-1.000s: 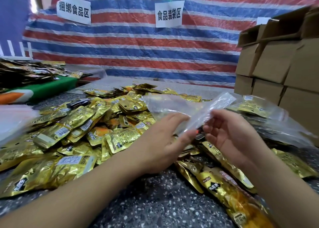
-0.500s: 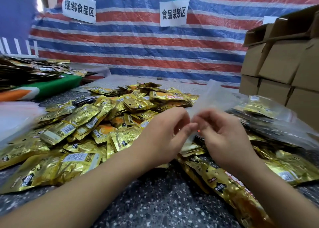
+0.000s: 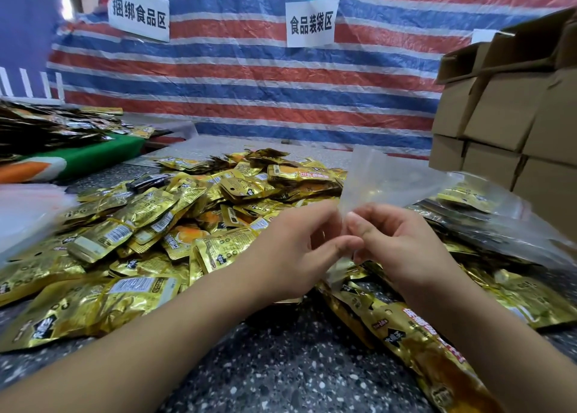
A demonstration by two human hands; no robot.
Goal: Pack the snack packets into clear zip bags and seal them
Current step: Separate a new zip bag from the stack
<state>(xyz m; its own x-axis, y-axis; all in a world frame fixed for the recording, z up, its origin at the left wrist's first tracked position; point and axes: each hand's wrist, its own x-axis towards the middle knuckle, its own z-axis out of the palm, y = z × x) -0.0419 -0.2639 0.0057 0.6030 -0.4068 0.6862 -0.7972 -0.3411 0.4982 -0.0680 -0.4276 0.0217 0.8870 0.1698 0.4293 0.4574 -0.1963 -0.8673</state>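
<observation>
Zip bag (image 3: 379,178), clear and empty, held upright above gold packet heap (image 3: 175,225), mouth edge down at fingers. Left hand (image 3: 293,253) and right hand (image 3: 402,247) both pinching that edge, apparently working it open. Filled bags (image 3: 487,222) lie right of heap: some packing done. Most packets loose; this bag not yet filled or sealed.

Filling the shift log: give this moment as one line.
stage: opening bag | left hand and right hand: pinching clear zip bag | bag: empty | snack packets: loose on table
</observation>
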